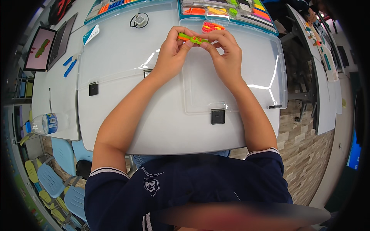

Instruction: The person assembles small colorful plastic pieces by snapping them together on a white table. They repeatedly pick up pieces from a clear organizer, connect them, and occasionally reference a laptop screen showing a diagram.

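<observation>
Pinching green-and-orange toy strip (192, 39), left hand (173, 54), right hand (227, 56)

White table (173, 131), 2 clear lids (115, 57)

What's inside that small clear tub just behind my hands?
The small clear tub holds red and yellow plastic pieces. The right hand and the green and orange piece pinched between both hands cover its near edge, so the rest is hidden.

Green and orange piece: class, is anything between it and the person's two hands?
Nothing visible. The left hand and right hand both pinch the green and orange piece directly, above the clear plastic lid.
</observation>
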`<state>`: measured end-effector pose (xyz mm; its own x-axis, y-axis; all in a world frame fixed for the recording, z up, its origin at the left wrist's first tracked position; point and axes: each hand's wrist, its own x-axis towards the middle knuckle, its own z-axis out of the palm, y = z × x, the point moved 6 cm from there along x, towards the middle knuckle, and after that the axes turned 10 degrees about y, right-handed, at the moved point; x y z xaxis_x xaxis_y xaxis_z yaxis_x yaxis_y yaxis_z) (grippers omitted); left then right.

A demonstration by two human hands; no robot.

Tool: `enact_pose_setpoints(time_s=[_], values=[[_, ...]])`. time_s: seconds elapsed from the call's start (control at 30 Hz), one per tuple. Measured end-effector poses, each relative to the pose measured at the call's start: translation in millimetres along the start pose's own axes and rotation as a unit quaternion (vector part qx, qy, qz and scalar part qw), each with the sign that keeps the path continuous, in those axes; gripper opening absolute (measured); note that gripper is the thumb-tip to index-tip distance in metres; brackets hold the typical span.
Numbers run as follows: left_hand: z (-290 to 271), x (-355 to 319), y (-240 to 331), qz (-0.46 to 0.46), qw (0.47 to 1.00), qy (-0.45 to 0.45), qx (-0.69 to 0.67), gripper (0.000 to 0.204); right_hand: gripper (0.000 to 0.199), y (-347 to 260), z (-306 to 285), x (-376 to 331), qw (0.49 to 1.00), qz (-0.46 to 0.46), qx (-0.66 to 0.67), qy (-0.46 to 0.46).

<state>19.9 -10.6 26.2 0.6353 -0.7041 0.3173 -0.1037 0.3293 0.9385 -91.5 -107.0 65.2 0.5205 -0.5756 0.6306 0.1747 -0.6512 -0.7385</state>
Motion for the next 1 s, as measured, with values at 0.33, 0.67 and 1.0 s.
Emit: enact_pose_setpoints(time_s=[0.33, 0.67, 1.0], values=[[0.3, -1.2, 1.9, 0.024, 0.999, 0.025, -0.008, 0.014, 0.016, 0.7, 0.5, -0.3, 1.000, -0.011, -0.014, 0.008], [0.2, -1.4, 7.2, 0.078, 0.996, 0.031, 0.028, 0.013, 0.016, -1.5, 1.0, -0.4, 0.998, -0.051, -0.011, 0.023], [0.7, -1.0, 4.3, 0.064, 0.998, 0.029, 0.005, 0.013, 0.014, -4.4, 0.9, 0.7, 0.997, -0.072, -0.006, 0.026]])
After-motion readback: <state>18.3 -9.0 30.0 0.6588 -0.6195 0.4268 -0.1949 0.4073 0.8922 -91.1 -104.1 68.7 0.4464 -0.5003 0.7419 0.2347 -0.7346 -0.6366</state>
